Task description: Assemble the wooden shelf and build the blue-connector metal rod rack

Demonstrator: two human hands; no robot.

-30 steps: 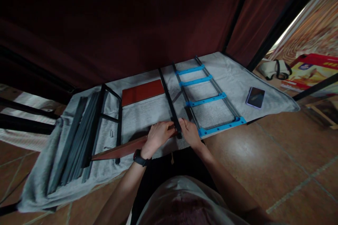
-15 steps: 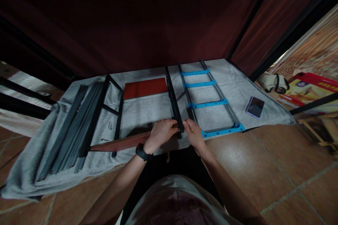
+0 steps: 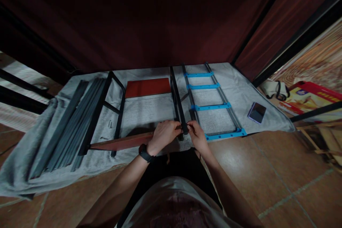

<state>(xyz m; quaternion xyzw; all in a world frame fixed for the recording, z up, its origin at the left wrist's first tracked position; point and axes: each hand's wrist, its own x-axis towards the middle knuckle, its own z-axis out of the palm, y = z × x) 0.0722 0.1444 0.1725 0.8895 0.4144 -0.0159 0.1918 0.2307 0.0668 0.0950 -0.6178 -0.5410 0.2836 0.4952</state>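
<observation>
My left hand, with a black watch on its wrist, has its fingers closed at the near end of a black metal frame from the left side. My right hand pinches at the same end from the right; anything small between its fingertips is hidden. A reddish-brown board runs from under my left hand to a second black metal frame. Another reddish-brown board spans the two frames farther back. Loose screws lie inside the left frame.
Grey tubes lie bundled at the left on a grey cloth. Right of my hands is a rack with blue crossbars, then a phone. A red and yellow box sits far right. A dark red curtain hangs behind.
The view has shifted slightly. My hands stay at the near end of the right black frame, with the right fingertips a little more closed against it.
</observation>
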